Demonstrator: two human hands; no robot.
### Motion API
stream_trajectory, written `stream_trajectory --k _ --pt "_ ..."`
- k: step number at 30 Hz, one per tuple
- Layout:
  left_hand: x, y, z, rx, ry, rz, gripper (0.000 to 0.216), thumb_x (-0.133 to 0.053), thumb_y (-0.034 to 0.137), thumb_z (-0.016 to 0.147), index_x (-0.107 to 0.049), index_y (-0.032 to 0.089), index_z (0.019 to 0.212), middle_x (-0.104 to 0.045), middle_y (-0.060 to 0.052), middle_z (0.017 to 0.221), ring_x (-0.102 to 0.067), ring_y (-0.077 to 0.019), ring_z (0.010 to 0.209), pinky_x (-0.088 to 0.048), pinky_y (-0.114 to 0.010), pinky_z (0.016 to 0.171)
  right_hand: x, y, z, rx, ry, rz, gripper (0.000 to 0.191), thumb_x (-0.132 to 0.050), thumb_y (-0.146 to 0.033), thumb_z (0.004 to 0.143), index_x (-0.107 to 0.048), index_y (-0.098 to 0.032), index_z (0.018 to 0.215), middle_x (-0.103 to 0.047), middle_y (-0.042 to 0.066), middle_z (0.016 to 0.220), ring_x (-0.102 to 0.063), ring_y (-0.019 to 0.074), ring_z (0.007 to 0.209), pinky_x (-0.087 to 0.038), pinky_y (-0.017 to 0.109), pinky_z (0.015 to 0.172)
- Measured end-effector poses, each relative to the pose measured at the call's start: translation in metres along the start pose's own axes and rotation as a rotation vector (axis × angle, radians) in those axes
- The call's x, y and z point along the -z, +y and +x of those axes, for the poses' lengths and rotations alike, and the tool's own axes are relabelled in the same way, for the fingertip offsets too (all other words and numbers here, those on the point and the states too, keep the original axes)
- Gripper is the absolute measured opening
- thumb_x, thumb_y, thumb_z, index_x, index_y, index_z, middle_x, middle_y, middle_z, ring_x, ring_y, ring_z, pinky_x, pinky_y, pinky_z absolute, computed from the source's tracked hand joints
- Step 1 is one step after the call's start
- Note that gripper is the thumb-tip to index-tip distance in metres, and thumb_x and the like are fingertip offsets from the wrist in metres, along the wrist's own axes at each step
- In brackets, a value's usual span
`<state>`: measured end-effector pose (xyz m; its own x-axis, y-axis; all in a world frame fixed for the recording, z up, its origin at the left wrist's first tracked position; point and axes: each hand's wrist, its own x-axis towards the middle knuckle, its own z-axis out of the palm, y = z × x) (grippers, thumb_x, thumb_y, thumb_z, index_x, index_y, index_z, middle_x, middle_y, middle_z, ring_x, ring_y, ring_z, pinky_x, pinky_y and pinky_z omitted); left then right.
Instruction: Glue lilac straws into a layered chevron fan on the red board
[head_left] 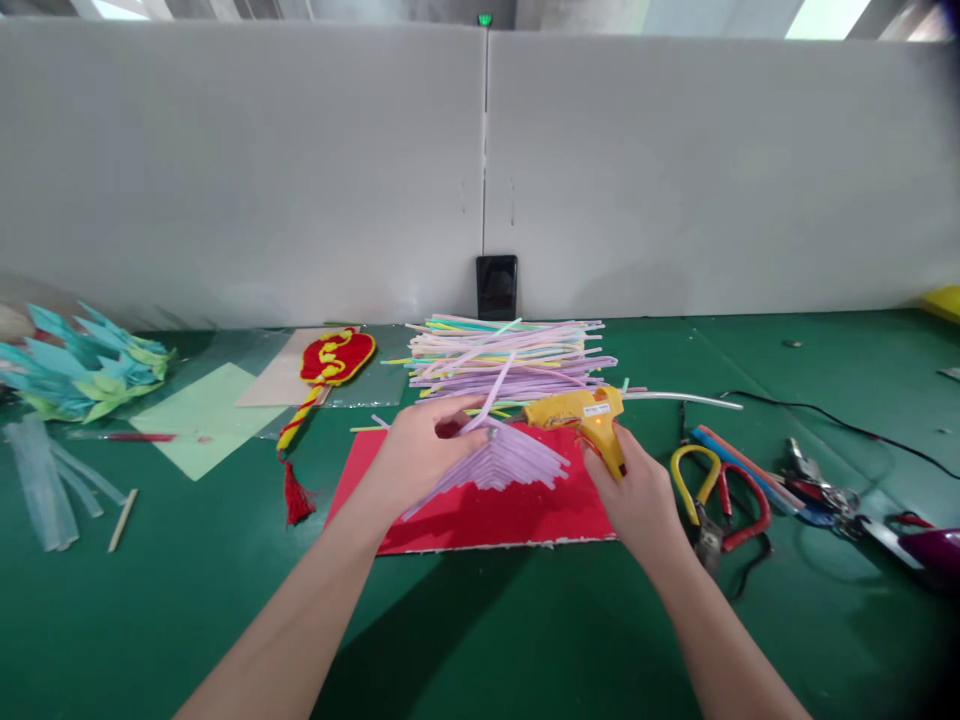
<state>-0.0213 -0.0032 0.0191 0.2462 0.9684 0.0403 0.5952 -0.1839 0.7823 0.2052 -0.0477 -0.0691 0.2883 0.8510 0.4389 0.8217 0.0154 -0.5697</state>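
My right hand (641,490) is wrapped round the handle of a yellow hot glue gun (577,408). Its nozzle points left, close to the fingers of my left hand. My left hand (431,450) pinches a thin lilac strip (501,385) that sticks up between thumb and fingers. Beneath it, a lilac piece of strips (502,460) laid side by side in a V pattern sits over a red board (495,525). The left fingers partly hide that piece. Whether the nozzle touches the strip, I cannot tell.
Behind the board lies a pile of pastel strips (510,360), with a black phone (496,287) against the white partition. Pliers (709,540), scissors and a cable are at right. A red-yellow fan (337,358), green paper (210,420) and blue paper leaves (82,360) lie left.
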Motion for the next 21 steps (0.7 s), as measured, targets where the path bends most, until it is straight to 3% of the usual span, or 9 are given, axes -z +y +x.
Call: stream_trajectory --k 13,21 --pt "0.0059 -0.0023 0.0004 0.010 0.009 0.009 0.039 -0.062 0.032 0.077 -0.064 0.025 0.115 -0.069 -0.001 0.088 -0.060 -0.0154 0.076 -0.049 -0.028 0.073 0.0037 -0.0024 0.0011 -0.004 -0.002 -0.008 0.042 -0.044 -0.046 0.081 -0.060 -0.014 0.101 -0.067 0.011 0.081 -0.060 0.0217 0.065 -0.047 0.032 0.062" --pt "0.0088 -0.0034 0.0012 -0.007 0.020 -0.023 0.040 -0.061 0.031 0.077 -0.063 0.023 0.116 -0.069 -0.004 0.100 -0.062 -0.0181 0.084 -0.049 -0.031 0.079 0.0029 -0.0022 -0.0001 -0.008 0.030 -0.063 0.044 -0.045 -0.052 0.080 -0.056 -0.015 0.103 -0.065 0.010 0.081 -0.059 0.0224 0.068 -0.045 0.033 0.061"
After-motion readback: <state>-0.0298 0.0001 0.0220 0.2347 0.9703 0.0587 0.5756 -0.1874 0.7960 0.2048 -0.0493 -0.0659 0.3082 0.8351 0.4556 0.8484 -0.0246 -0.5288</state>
